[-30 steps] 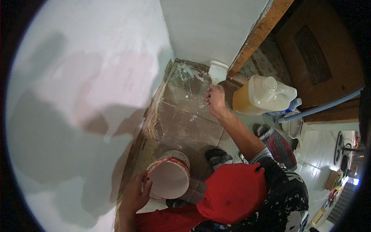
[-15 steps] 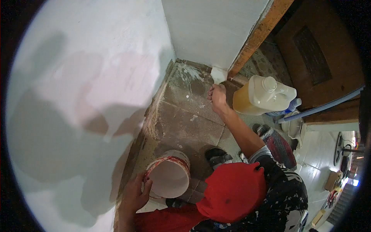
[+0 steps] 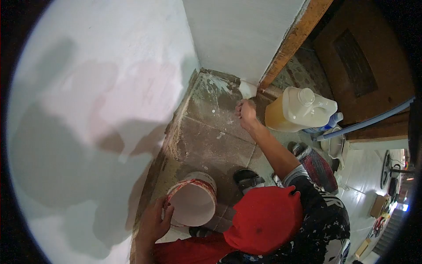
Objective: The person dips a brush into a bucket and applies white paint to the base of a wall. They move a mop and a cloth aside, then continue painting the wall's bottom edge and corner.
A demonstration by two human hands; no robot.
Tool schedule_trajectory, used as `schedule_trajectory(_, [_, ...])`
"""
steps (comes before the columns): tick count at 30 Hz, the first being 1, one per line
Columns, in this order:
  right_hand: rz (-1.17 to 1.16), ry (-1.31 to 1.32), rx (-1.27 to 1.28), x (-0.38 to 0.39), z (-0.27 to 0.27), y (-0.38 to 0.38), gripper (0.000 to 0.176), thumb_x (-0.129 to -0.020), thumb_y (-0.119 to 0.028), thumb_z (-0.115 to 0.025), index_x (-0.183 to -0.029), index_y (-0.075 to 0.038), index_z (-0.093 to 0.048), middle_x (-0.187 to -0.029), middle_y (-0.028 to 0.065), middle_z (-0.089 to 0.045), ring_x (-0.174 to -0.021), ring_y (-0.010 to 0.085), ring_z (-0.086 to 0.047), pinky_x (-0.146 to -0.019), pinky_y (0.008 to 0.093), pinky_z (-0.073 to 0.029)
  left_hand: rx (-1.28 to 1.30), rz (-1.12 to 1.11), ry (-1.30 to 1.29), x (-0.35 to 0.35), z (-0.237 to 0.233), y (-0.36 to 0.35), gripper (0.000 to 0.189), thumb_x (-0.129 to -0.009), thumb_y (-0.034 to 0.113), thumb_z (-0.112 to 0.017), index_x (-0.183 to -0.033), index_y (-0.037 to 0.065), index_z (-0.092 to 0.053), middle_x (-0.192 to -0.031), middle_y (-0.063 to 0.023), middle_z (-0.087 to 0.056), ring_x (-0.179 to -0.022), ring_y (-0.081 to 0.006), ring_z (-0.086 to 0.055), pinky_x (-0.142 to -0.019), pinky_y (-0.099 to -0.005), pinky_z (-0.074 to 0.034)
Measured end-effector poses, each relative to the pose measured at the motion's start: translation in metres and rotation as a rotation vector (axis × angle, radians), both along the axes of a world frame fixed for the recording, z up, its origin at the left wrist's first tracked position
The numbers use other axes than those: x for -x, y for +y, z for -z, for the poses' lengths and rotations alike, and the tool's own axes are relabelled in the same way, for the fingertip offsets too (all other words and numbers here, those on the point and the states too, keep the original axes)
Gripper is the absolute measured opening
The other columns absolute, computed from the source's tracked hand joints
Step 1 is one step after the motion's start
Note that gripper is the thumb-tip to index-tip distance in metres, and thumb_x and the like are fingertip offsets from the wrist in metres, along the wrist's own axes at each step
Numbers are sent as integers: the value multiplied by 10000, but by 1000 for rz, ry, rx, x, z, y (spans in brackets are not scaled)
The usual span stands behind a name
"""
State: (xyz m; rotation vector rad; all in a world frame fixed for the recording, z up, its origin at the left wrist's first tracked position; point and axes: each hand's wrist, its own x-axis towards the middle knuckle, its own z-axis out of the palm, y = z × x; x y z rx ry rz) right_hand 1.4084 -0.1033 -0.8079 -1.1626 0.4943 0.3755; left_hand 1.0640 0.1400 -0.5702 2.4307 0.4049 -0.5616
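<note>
My left hand [image 3: 154, 220] grips the rim of a white bucket [image 3: 203, 180], whose edge is smeared with red. The bucket tilts with its open mouth towards the view. Further up, my right hand [image 3: 247, 112] is closed round the handle of a flat tool with a white blade or bristle end [image 3: 248, 89]; its exact kind is unclear. That white end touches the foot of the pale wall [image 3: 237, 39] beside the wooden door frame [image 3: 285, 48]. White smears mark the brown floor tiles [image 3: 206, 136] near the corner.
A large jug of yellow liquid [image 3: 281, 114] stands right of my right hand, with a blue-capped bottle [image 3: 335, 119] and a grey hose [image 3: 373, 119] behind. A red cap [image 3: 266, 220] fills the lower middle. Dark footwear [image 3: 246, 178] shows beside the bucket.
My right hand and the white-ended tool have moved slightly down, away from the wall. My left hand and the bucket look nearly unmoved.
</note>
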Motion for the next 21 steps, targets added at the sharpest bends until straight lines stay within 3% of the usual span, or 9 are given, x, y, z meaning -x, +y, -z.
schedule_trajectory(4, [118, -60, -30, 15, -30, 10, 108, -940, -161, -454, -903, -60, -446, -729, 39, -472, -585, 139, -481, -480, 326, -403, -23, -9, 37, -6, -6, -5, 315, -956, 184, -560, -1219, 10, -549, -1047, -207, -643, -971, -363, -631, -852, -443, -490])
schedule_trajectory(6, [124, -125, 6, 29, -44, 17, 132, -925, -141, -451, -819, -62, -437, -714, 35, -460, -554, 122, -430, -452, 289, -333, -19, -5, 41, -4, -1, -2, 322, -959, 194, -558, -1225, 13, -547, -1047, -205, -645, -980, -362, -629, -856, -445, -489])
schedule_trajectory(12, [-43, 80, 50, 25, 11, 28, 153, -928, -146, -428, -813, -48, -452, -659, 65, -481, -533, 153, -462, -440, 321, -332, -1, -14, 60, -5, -2, -3, 330, -967, 227, -551, -1230, 28, -549, -1041, -193, -651, -1002, -352, -626, -868, -444, -485])
schedule_trajectory(19, [-21, 112, 95, 12, 15, 39, 150, -906, -129, -418, -793, -42, -464, -628, 81, -487, -504, 174, -436, -459, 332, -324, -3, -12, 75, -6, -2, -1, 338, -974, 249, -537, -1223, 22, -560, -1061, -201, -654, -1011, -350, -632, -853, -434, -490])
schedule_trajectory(21, [-1, 138, -42, -2, 33, 38, 122, -902, -119, -417, -821, -40, -464, -668, 84, -492, -527, 174, -430, -477, 331, -332, -5, -12, 96, -7, -1, -1, 341, -972, 244, -537, -1230, 21, -559, -1054, -204, -655, -999, -355, -635, -848, -436, -492])
